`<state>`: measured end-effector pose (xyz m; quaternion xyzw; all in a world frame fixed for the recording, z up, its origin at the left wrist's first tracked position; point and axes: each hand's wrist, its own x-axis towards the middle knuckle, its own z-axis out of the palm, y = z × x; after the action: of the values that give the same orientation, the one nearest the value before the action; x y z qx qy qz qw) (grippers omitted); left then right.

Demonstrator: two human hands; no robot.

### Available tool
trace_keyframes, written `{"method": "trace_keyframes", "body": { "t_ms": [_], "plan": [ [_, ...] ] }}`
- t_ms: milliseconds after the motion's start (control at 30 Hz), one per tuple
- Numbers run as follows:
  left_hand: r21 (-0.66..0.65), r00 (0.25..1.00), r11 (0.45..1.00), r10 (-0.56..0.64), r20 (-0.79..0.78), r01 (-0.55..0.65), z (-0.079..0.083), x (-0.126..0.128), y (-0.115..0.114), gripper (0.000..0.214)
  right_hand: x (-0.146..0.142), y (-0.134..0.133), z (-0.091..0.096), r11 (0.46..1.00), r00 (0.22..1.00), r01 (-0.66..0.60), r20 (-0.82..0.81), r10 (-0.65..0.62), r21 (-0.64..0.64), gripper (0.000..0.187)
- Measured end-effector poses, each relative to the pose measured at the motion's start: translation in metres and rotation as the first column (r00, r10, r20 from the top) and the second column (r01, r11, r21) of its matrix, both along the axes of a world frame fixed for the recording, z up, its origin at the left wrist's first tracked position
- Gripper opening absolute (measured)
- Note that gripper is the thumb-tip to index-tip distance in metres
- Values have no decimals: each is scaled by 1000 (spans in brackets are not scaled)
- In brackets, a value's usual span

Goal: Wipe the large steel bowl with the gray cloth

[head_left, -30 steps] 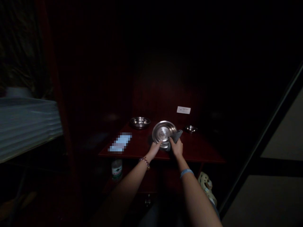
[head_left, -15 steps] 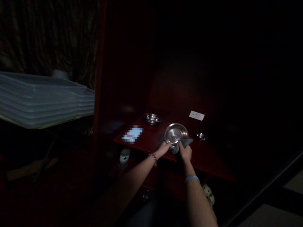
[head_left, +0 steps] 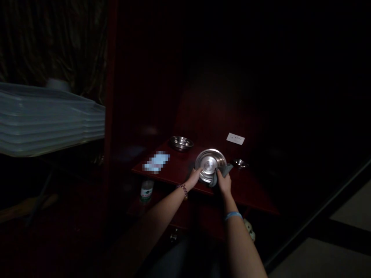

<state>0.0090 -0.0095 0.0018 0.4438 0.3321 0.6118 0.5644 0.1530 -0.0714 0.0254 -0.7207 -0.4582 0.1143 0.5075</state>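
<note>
Holding a shiny metal bowl [head_left: 208,163] tilted over the red desktop [head_left: 178,170]: left hand [head_left: 193,179] grips it around 8 o'clock, right hand [head_left: 225,183] clutches a gray cloth [head_left: 226,170] against it near 5. Smaller bowl [head_left: 240,164] sits at its 3 o'clock, lol.

Both arms [head_left: 242,239] forward, fingers [head_left: 197,174] in a grip

Scene dim; upper right nearly black. Glare noted on held bowl [head_left: 208,164] (centre and rim). Desk [head_left: 178,168] faintly lit; patch [head_left: 157,161] on it pixelated. Trays [head_left: 43,117] at left edge blurred, stretched.
</note>
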Motion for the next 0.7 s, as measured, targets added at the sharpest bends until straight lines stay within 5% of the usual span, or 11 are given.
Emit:
{"method": "trace_keyframes", "body": {
  "t_ms": [167,300,500,700],
  "plan": [
    [40,999,999,-4,39,3,-2,0,3,28,-2,10,-10,978,961,-208,-185,204,-2,52],
    [141,997,987,-76,34,70,-4,0,3,38,-2,14,-15,974,942,-225,-257,219,6,47],
    [217,990,966,-129,-63,140,-1,-1,-4,50,6,12,-13,995,981,-94,-172,87,-32,44],
    [91,995,992,-84,-54,88,3,-2,-5,35,2,-2,3,985,993,109,63,-101,-131,49]
  ]
}}
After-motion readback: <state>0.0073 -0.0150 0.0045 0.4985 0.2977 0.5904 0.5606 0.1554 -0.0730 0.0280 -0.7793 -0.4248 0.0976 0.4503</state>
